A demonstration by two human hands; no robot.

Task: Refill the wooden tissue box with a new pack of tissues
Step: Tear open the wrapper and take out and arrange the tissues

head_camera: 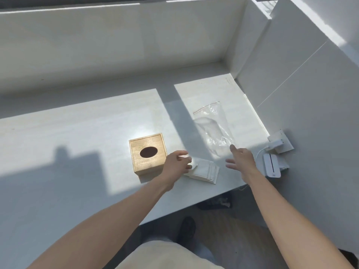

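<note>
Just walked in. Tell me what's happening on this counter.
A person is refilling a wooden tissue box that sits closed on the white counter. A stack of white tissues lies beside the box, already out of its clear plastic wrapper, which lies empty farther back. The left hand is on the stack's near edge; the right hand hovers open beside it. Nothing is in the box yet.

Matt wooden box (148, 153) (glossy plastic bag (212, 129))
</note>
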